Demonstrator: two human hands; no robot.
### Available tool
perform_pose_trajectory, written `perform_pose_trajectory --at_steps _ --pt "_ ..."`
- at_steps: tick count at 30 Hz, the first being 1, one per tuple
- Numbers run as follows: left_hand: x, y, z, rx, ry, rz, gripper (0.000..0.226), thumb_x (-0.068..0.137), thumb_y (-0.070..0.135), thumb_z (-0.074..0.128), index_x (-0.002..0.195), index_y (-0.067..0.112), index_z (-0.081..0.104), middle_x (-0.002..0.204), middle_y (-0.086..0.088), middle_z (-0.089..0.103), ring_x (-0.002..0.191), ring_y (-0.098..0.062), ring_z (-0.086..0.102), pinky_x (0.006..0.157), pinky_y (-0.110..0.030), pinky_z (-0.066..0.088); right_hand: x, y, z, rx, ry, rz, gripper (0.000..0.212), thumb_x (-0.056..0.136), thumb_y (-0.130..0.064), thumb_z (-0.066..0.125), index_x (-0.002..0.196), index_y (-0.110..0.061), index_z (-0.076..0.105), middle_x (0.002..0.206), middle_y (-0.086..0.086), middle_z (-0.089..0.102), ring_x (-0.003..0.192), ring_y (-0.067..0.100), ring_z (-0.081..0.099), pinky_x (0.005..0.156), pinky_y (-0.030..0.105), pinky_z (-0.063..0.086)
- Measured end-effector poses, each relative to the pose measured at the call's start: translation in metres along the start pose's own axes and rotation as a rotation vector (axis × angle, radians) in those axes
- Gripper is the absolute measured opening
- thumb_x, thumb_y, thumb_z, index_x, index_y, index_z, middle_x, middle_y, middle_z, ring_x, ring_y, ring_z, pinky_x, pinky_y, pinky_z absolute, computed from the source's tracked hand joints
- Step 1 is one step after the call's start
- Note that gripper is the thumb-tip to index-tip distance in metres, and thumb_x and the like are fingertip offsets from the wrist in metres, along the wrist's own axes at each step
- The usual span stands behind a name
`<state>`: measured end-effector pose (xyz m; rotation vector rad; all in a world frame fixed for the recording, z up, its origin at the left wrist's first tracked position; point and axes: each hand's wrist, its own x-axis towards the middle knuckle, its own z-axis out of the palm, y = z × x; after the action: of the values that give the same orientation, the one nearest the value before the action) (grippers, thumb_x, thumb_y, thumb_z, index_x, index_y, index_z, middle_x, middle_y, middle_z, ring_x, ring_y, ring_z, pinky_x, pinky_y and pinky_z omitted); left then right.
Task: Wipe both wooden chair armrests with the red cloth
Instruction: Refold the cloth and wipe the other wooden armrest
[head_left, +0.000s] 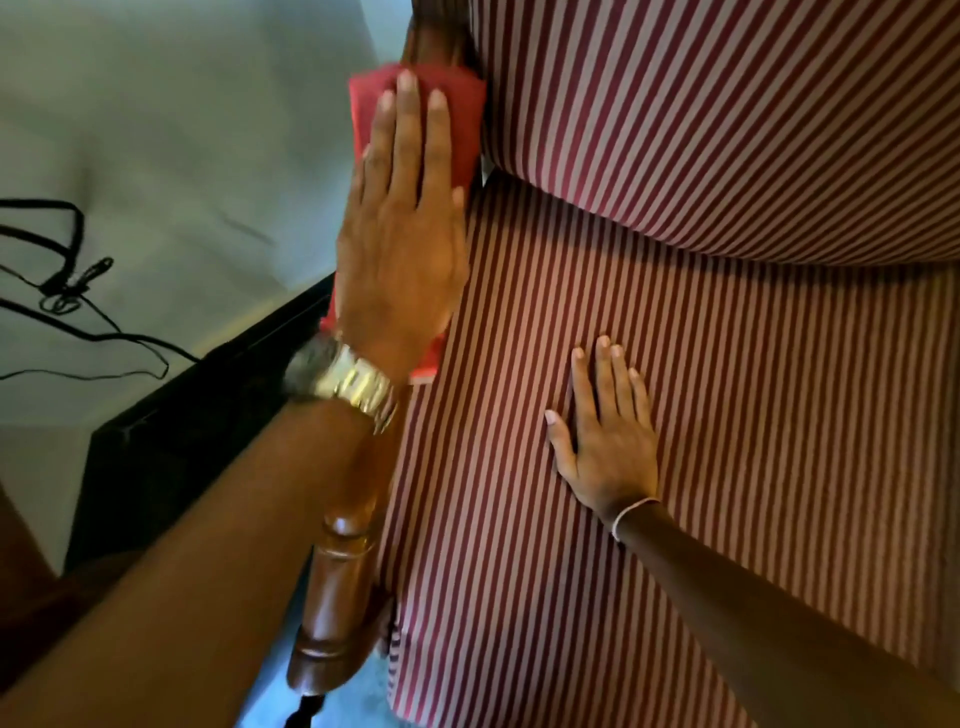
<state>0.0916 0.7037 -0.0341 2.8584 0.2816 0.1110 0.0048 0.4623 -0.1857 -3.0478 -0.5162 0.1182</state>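
The red cloth (460, 111) lies along the chair's left wooden armrest (343, 587), near where it meets the backrest. My left hand (402, 234) presses flat on the cloth with fingers extended, a gold watch on the wrist. The armrest's turned front post shows below my forearm; its top is mostly hidden under the cloth and hand. My right hand (605, 441) rests flat, fingers apart, on the striped seat cushion (727, 415), holding nothing. The right armrest is out of view.
The striped backrest (727, 104) rises at the upper right. Left of the chair stands a dark piece of furniture (171, 447), with black cables (67, 280) against a pale wall (182, 130). Blue-grey floor (363, 696) shows below the armrest.
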Motion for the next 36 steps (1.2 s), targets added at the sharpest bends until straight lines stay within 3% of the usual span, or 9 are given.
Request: perform_pose_trajectory --at_steps 5,10,14,17,22,27,31,33,36 --pt "-0.137 -0.016 -0.008 0.081 -0.128 0.022 0.058 0.11 0.032 0.021 0.161 0.003 0.017 0.17 -0.021 0.014 0.159 -0.034 0.011 0.125 -0.055 0.03 -0.003 0.001 0.007 0.001 0.023 0.004 0.071 0.105 -0.055 0.023 0.163 -0.014 0.016 0.172 0.015 0.012 0.16 0.028 0.012 0.13 0.047 0.015" --pt "-0.054 -0.007 0.004 0.119 -0.037 0.095 0.06 0.11 0.028 0.028 0.163 0.005 0.01 0.172 -0.02 0.009 0.16 -0.035 0.007 0.13 -0.052 0.02 -0.002 0.001 0.008 -0.006 0.032 0.008 0.071 0.105 -0.054 0.024 0.162 -0.013 0.017 0.171 0.015 0.014 0.16 0.028 0.012 0.131 0.046 0.014" --pt "0.039 0.009 -0.002 0.061 0.023 0.032 0.062 0.107 0.029 0.023 0.163 0.007 0.008 0.173 -0.016 0.007 0.161 -0.032 0.005 0.131 -0.046 0.019 -0.001 0.001 0.001 0.0 0.021 0.004 0.071 0.105 -0.054 0.027 0.162 -0.013 0.02 0.171 0.015 0.016 0.16 0.028 0.014 0.13 0.047 0.016" --pt "0.004 0.003 -0.002 0.028 0.016 0.03 0.061 0.11 0.03 0.024 0.163 0.008 0.007 0.173 -0.017 0.005 0.161 -0.031 0.005 0.129 -0.048 0.025 -0.001 0.002 0.0 0.016 0.028 -0.002 0.071 0.105 -0.054 0.028 0.162 -0.013 0.021 0.171 0.015 0.016 0.16 0.028 0.014 0.13 0.048 0.017" --pt "-0.15 -0.017 -0.005 0.164 -0.147 0.065 0.06 0.11 0.031 0.022 0.162 0.002 0.013 0.17 -0.024 0.012 0.159 -0.037 0.012 0.126 -0.058 0.026 -0.002 0.003 0.01 0.029 0.047 0.004 0.071 0.104 -0.055 0.028 0.162 -0.015 0.018 0.172 0.014 0.014 0.16 0.027 0.012 0.13 0.048 0.016" --pt "-0.077 -0.009 0.003 0.154 -0.044 0.129 0.06 0.109 0.026 0.028 0.162 0.002 0.012 0.171 -0.024 0.012 0.159 -0.039 0.011 0.129 -0.053 0.02 -0.001 0.001 0.007 0.024 0.04 0.009 0.07 0.105 -0.054 0.027 0.162 -0.014 0.019 0.171 0.015 0.015 0.16 0.027 0.013 0.13 0.047 0.014" --pt "0.021 0.01 0.001 0.08 0.027 0.018 0.064 0.105 0.028 0.025 0.163 0.007 0.006 0.173 -0.018 0.005 0.161 -0.033 0.005 0.13 -0.05 0.018 -0.002 0.002 0.004 0.04 0.058 -0.009 0.07 0.105 -0.054 0.027 0.161 -0.013 0.023 0.17 0.015 0.019 0.159 0.028 0.016 0.129 0.048 0.019" --pt "0.019 0.014 0.002 0.079 0.021 0.016 0.064 0.106 0.031 0.024 0.163 0.009 0.006 0.173 -0.017 0.005 0.161 -0.032 0.006 0.129 -0.051 0.02 -0.002 0.003 0.004 0.047 0.059 -0.012 0.07 0.105 -0.055 0.026 0.161 -0.013 0.023 0.17 0.015 0.019 0.159 0.028 0.016 0.129 0.048 0.02" --pt "-0.063 0.003 -0.002 0.106 -0.031 0.024 0.061 0.109 0.03 0.025 0.164 0.009 0.006 0.173 -0.018 0.005 0.16 -0.034 0.008 0.128 -0.054 0.024 -0.003 0.004 0.006 0.059 0.054 -0.018 0.07 0.105 -0.055 0.025 0.161 -0.014 0.023 0.17 0.016 0.018 0.159 0.028 0.015 0.129 0.049 0.019"
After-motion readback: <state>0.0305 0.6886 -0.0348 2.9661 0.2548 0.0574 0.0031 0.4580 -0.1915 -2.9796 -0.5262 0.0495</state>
